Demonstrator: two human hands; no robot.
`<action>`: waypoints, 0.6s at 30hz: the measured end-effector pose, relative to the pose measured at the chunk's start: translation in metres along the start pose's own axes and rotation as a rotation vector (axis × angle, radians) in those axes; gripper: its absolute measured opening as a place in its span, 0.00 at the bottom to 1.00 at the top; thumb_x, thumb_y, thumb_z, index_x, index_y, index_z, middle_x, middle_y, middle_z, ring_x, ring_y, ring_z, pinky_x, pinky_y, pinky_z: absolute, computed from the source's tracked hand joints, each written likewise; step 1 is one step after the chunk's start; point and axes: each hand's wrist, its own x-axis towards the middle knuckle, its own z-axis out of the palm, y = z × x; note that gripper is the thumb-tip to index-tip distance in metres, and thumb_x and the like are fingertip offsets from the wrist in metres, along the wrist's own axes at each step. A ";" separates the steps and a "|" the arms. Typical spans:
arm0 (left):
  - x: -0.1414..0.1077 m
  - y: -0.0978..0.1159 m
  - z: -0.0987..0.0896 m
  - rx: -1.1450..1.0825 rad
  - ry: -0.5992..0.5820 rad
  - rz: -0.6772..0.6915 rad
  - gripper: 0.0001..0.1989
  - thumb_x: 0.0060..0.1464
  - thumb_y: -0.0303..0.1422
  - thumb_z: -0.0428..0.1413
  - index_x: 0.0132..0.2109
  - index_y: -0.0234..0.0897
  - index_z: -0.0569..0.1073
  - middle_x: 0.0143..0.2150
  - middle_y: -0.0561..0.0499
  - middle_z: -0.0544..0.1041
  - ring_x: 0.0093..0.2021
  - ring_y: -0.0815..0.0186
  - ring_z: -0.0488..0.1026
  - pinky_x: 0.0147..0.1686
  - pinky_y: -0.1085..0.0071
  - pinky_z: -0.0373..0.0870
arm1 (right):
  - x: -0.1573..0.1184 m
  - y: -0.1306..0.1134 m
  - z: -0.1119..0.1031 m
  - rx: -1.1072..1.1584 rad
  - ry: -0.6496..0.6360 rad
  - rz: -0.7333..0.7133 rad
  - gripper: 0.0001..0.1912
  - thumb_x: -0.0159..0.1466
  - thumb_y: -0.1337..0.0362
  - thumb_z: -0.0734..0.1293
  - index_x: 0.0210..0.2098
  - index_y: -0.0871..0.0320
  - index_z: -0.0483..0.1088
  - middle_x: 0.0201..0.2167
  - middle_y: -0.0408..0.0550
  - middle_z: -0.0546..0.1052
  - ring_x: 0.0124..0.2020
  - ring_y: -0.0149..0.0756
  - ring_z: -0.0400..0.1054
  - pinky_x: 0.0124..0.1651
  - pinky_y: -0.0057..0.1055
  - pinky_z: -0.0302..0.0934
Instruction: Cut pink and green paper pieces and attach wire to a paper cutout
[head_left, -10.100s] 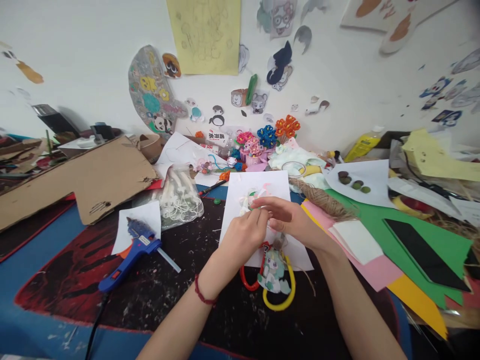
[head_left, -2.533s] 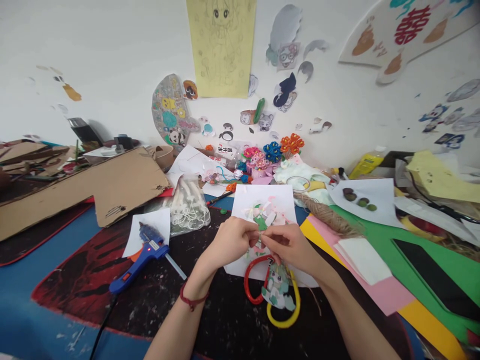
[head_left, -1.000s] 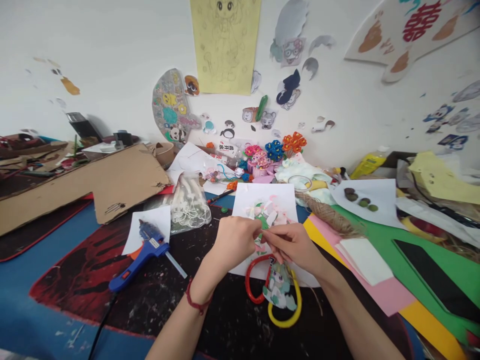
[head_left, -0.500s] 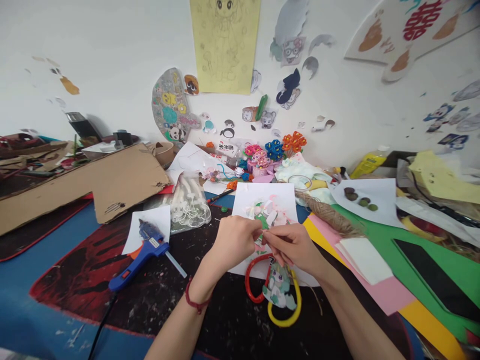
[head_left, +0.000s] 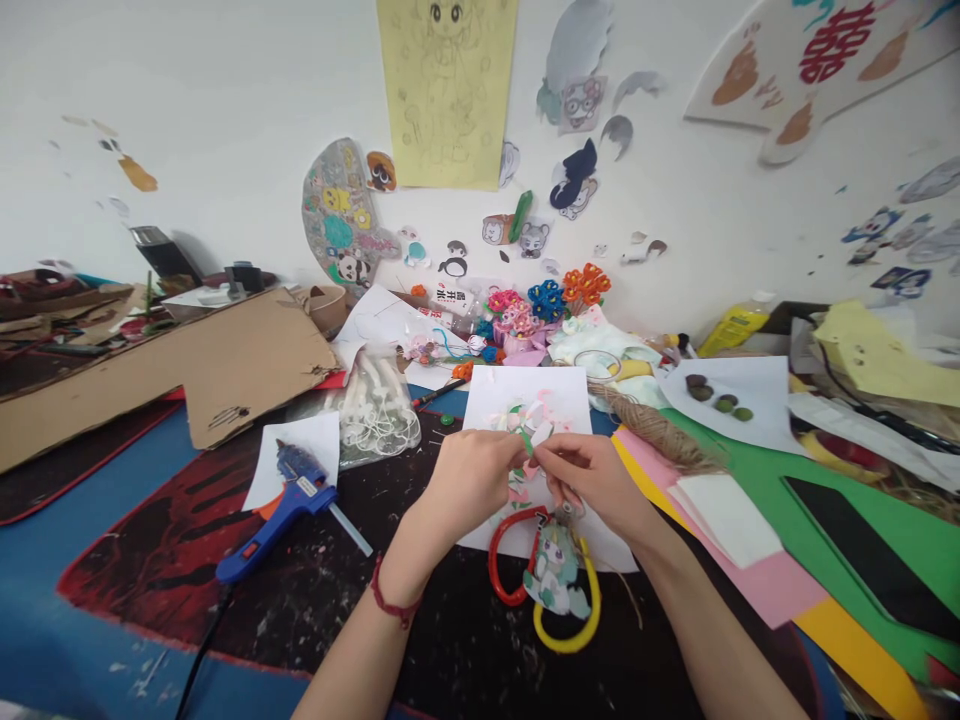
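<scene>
My left hand [head_left: 480, 472] and my right hand [head_left: 589, 478] meet fingertip to fingertip above a sheet of white paper [head_left: 487, 395]. Both are closed in a pinch. A bit of green shows at the left fingertips, but whether it is held or lies behind them I cannot tell. Small green, pink and white paper scraps [head_left: 541, 412] lie on the sheet beyond the fingers. Just below the hands rest scissors [head_left: 598, 600] with one red and one yellow handle loop. A cut-out cartoon figure [head_left: 556, 570] with green and white colouring lies over the handles.
To the left, a blue glue gun [head_left: 289, 520] sits with its tip on paper. Cardboard [head_left: 247, 350] and a plastic bag of white cords [head_left: 379, 410] are behind it. Rightward are coloured sheets [head_left: 750, 575], a black phone [head_left: 862, 550] and twine [head_left: 664, 425]. Crocheted flowers [head_left: 547, 298] stand by the wall.
The fingertips of both hands have shifted slightly, and my right fingers sit a little higher. A green bit now shows at the left fingertips. The scissors and cut-out stay put.
</scene>
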 end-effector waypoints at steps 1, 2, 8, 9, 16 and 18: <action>0.000 0.001 0.001 0.005 0.007 0.021 0.09 0.61 0.27 0.46 0.37 0.37 0.71 0.32 0.53 0.77 0.34 0.66 0.73 0.30 0.73 0.57 | 0.000 0.000 0.000 -0.010 0.008 -0.007 0.18 0.64 0.51 0.64 0.29 0.60 0.72 0.13 0.39 0.68 0.13 0.24 0.54 0.18 0.24 0.48; 0.000 0.001 0.002 0.015 0.013 0.040 0.10 0.64 0.30 0.46 0.38 0.37 0.70 0.33 0.52 0.77 0.34 0.66 0.74 0.30 0.74 0.58 | 0.000 0.001 0.000 -0.023 0.015 -0.017 0.18 0.64 0.51 0.64 0.30 0.61 0.72 0.13 0.39 0.68 0.13 0.24 0.54 0.18 0.24 0.47; 0.000 0.000 0.006 0.073 -0.007 0.122 0.11 0.66 0.33 0.45 0.38 0.35 0.69 0.31 0.52 0.76 0.31 0.67 0.73 0.29 0.73 0.60 | 0.001 0.003 0.000 -0.107 0.049 -0.078 0.18 0.65 0.52 0.64 0.32 0.61 0.74 0.14 0.39 0.67 0.15 0.24 0.54 0.20 0.25 0.49; 0.000 -0.001 0.006 0.083 -0.018 0.135 0.10 0.66 0.32 0.45 0.38 0.34 0.69 0.31 0.52 0.75 0.31 0.67 0.73 0.29 0.73 0.60 | 0.001 0.003 -0.001 -0.112 0.054 -0.086 0.18 0.65 0.51 0.63 0.33 0.61 0.74 0.14 0.39 0.67 0.15 0.25 0.55 0.20 0.25 0.49; 0.000 0.003 0.004 0.194 -0.129 0.175 0.05 0.63 0.25 0.47 0.41 0.33 0.67 0.34 0.51 0.75 0.33 0.63 0.74 0.29 0.69 0.67 | 0.003 0.007 -0.002 -0.201 0.090 -0.154 0.18 0.65 0.51 0.63 0.30 0.59 0.74 0.16 0.40 0.68 0.17 0.27 0.59 0.24 0.27 0.54; 0.000 0.005 0.003 0.216 -0.170 0.154 0.06 0.64 0.26 0.45 0.42 0.33 0.66 0.35 0.49 0.75 0.33 0.61 0.74 0.29 0.68 0.68 | 0.003 0.007 -0.001 -0.238 0.114 -0.189 0.18 0.65 0.52 0.63 0.30 0.59 0.74 0.18 0.41 0.70 0.19 0.28 0.61 0.26 0.27 0.56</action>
